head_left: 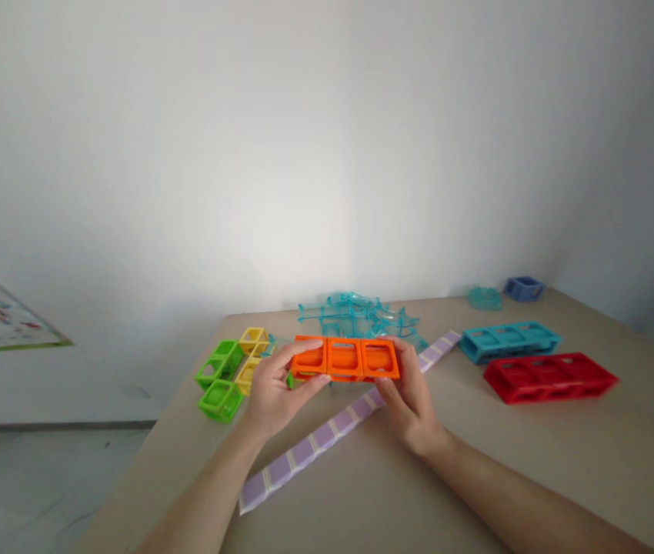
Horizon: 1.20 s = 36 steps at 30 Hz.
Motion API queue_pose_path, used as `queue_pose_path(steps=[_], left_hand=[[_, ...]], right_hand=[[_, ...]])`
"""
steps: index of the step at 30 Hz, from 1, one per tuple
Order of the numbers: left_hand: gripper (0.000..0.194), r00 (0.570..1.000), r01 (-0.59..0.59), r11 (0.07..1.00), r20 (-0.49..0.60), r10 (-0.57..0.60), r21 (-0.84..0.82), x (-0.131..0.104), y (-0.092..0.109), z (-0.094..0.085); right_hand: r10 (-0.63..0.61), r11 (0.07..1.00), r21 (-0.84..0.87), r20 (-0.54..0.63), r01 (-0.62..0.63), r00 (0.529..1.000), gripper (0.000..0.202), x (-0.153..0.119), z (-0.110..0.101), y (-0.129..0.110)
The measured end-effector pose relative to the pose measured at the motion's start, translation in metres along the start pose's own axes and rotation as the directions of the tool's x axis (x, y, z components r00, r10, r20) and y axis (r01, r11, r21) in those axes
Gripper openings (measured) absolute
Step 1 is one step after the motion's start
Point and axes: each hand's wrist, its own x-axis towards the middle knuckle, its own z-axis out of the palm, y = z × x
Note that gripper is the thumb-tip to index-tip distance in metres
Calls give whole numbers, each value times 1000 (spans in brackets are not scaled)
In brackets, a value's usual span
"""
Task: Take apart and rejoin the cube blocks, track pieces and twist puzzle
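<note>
An orange block of three joined open frames is held level above the table between both hands. My left hand grips its left end, thumb along the lower edge and fingers on top. At the right end, my right hand holds it with the thumb at the lower edge and the fingers behind. A bit of green shows under the block's left end; what it belongs to is unclear. Beneath the hands, a purple strip with pale bands lies diagonally on the table.
Green frames and yellow frames lie at the left. Clear teal pieces are heaped behind the hands. Rightward are a teal block, a red block, a blue frame and a small teal piece. A wall stands behind.
</note>
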Motion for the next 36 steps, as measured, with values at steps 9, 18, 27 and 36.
queue_pose_path(steps=[9,18,27,36], left_hand=[[25,988,-149,959,65,137,241,0,-8,-4],[23,944,-328,898,125,304,292,-1,2,3],[37,757,-652,690,318,570,315,-9,6,7],[23,845,-487,864,322,428,130,-12,4,8]], right_hand=[[23,1000,0,9,-23,1000,36,-1,0,3],[-212,911,-333,131,244,968,71,8,-6,-19],[-203,763,-527,355,375,912,46,10,-19,-48],[129,602,-682,596,415,793,45,-43,-158,-71]])
